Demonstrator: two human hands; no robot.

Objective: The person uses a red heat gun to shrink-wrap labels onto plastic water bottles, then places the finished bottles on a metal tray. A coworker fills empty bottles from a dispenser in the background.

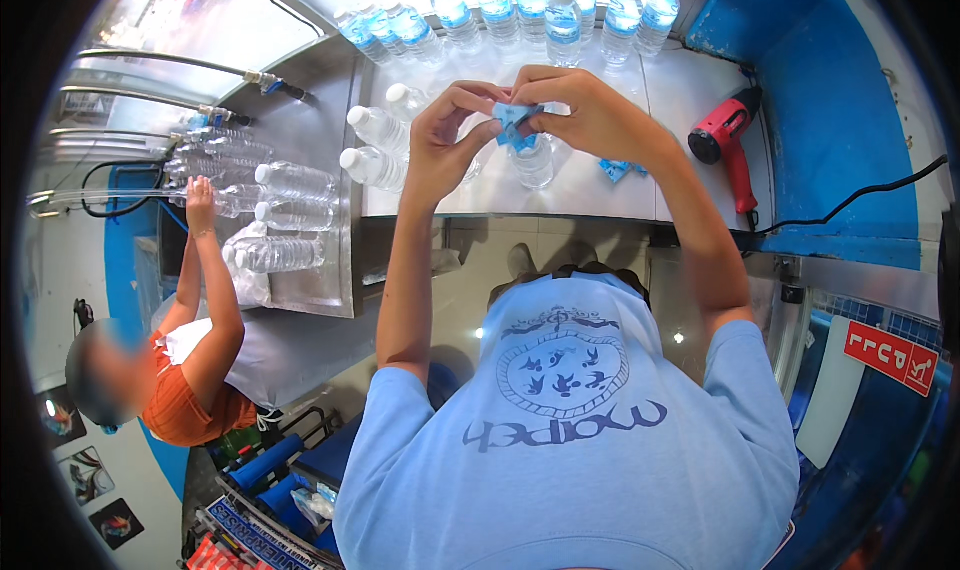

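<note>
My left hand and my right hand meet over the white table, fingers closed on a small crumpled blue plastic label. Directly below it, a clear plastic bottle stands upright, its top hidden behind the label and fingers. Whether the label touches the bottle's neck I cannot tell. Beside my right forearm lie some more blue labels. Several filled bottles with white caps and no labels are grouped by my left hand.
Labelled water bottles line the table's back edge. A red heat gun rests at the right, with its black cord running aside. At the left, another person reaches over a metal counter with clear bottles.
</note>
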